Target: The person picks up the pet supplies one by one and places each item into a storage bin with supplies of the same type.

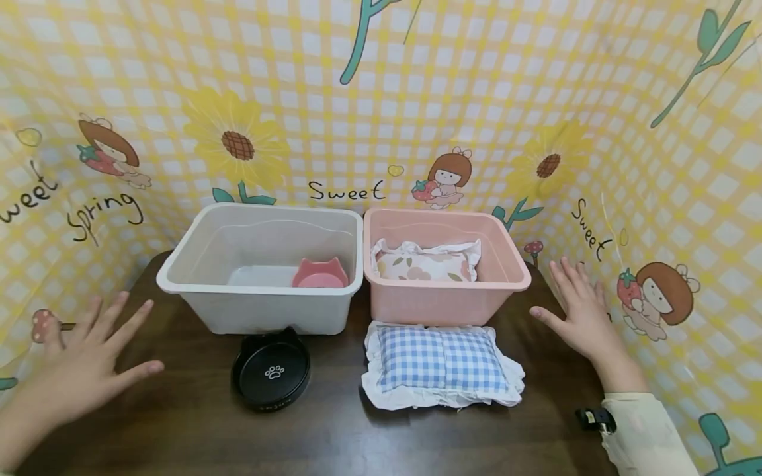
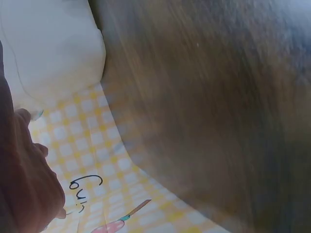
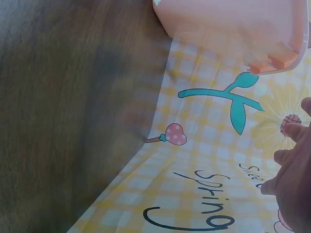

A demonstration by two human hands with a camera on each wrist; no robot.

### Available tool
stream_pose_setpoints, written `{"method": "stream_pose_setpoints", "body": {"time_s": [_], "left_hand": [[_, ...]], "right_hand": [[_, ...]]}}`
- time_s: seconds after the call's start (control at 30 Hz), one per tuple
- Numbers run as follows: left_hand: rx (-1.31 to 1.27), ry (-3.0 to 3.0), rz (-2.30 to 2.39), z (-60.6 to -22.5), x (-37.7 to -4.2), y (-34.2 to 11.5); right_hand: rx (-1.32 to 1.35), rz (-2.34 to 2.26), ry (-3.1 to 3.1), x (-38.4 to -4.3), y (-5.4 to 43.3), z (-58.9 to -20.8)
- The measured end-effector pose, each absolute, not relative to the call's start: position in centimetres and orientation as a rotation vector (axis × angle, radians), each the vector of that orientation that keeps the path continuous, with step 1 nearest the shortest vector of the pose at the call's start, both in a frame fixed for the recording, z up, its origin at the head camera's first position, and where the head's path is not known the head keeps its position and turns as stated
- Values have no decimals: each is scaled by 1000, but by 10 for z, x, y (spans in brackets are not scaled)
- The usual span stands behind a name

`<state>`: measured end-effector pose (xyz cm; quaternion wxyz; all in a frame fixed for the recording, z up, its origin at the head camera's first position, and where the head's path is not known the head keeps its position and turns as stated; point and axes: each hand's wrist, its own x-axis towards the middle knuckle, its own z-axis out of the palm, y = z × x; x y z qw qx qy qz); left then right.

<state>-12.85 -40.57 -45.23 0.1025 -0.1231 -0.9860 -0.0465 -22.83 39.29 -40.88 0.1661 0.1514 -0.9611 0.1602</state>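
Observation:
My left hand (image 1: 89, 363) is spread with straight fingers at the left of the table, holding nothing. Nearest to it are a white bin (image 1: 262, 311) and a black cat-eared bowl (image 1: 270, 370) with a paw print. Inside the white bin lies a pink cat-eared bowl (image 1: 321, 274). On the right, my right hand (image 1: 580, 317) is likewise spread and holds nothing, beside a pink bin (image 1: 440, 304). That bin contains a floral pillow (image 1: 425, 264) with a white frill. In front of it lies a blue checked pillow (image 1: 440, 360) with a ruffled edge.
The two bins stand side by side at the back of a dark wooden table (image 1: 333, 436). A yellow checked cloth (image 1: 381, 119) with printed flowers and figures rises behind and at both sides. A black strap (image 1: 597, 420) circles the right wrist.

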Motion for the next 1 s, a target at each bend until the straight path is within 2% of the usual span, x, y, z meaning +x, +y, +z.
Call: {"method": "stream_pose_setpoints", "body": {"time_s": [1.0], "left_hand": [[-454,-2852,-839,-471,-129,-355]], "right_hand": [[497,779,-2574,-239,374,-408]]}}
